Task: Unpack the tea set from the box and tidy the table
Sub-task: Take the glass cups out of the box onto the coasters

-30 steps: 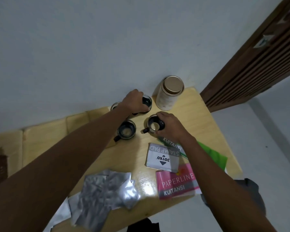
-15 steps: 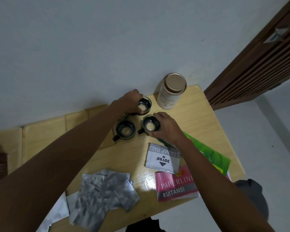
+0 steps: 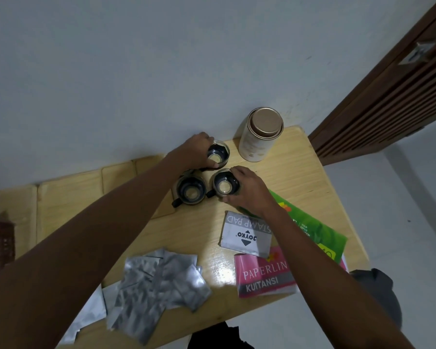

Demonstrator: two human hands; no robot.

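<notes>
Three dark glass tea cups stand close together at the back of the wooden table. My left hand grips the rear cup from its left side. My right hand holds the front right cup, fingers curled round its right rim. The front left cup stands free between my arms, its black handle pointing to the front left. A cream tea canister with a bronze lid stands upright to the right of the rear cup.
A grey stamp pad box, a pink receipt book and a green booklet lie at the front right. Several silver foil pouches are piled at the front left. A wall is behind; a wooden slatted door is at the right.
Both hands have shifted their cups slightly; the rear cup moved a little right and back, and the right cup slid closer to the front left cup. The camera view drifted a little.
</notes>
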